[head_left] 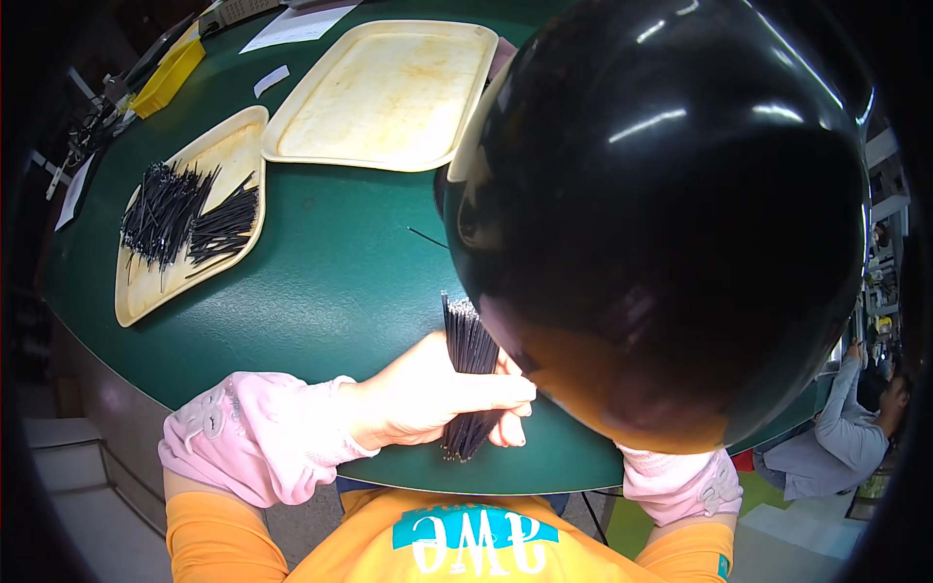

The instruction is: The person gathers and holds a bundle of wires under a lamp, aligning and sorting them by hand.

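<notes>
My left hand is closed around a bundle of thin black wires, held upright over the near edge of the green table. The thumb lies across the front of the bundle, and pale tips show at its upper end. A large glossy black dome-shaped thing covers much of the right side of the view. Behind it my right hand is hidden; only the pink sleeve cover on that forearm shows. One loose black wire lies on the table beside the dome.
On the left, a cream tray holds two heaps of black wires. A larger cream tray lies beyond it on the green table. A yellow bin stands far left. Another person is at the far right.
</notes>
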Motion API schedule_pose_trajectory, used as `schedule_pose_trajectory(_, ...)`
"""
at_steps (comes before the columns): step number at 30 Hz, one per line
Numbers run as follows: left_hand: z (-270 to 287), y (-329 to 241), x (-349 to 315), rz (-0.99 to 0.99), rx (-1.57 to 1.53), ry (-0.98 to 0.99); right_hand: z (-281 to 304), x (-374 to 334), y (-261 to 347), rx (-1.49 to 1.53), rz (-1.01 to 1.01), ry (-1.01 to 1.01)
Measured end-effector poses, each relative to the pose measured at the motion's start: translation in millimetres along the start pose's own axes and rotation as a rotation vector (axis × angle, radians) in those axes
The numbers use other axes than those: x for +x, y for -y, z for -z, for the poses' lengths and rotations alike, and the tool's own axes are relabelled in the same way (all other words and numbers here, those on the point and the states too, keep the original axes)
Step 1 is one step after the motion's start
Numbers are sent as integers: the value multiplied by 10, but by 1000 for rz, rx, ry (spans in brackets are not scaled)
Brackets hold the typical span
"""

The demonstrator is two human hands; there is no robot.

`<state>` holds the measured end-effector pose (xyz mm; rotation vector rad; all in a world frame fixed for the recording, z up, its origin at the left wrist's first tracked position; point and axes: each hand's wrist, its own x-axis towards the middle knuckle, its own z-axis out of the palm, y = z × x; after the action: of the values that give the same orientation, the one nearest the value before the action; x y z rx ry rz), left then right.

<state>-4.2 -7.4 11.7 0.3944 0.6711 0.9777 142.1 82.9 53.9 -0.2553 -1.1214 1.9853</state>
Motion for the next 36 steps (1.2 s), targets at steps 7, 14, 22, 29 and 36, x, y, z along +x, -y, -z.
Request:
schedule_pose_trajectory(7, 3, 0, -3, -21, -7, -13, 1, 6, 1, -4, -31, 20)
schedule_pose_trajectory(14, -11, -8, -11, -30, -15, -6, 59, -45, -87, -20, -177, 101)
schedule_pose_trajectory(22, 10, -11, -1, 1, -101, 4, -19, -23, -66, 95, -273, 103)
schedule_pose_trajectory(29, 9, 0, -9, -18, 27, -36, -193, 85, 59, 137, -18, -176)
schedule_pose_trajectory(36, -13, -21, 0, -55, 48, -64, -115, 111, 88, 125, 1, -175)
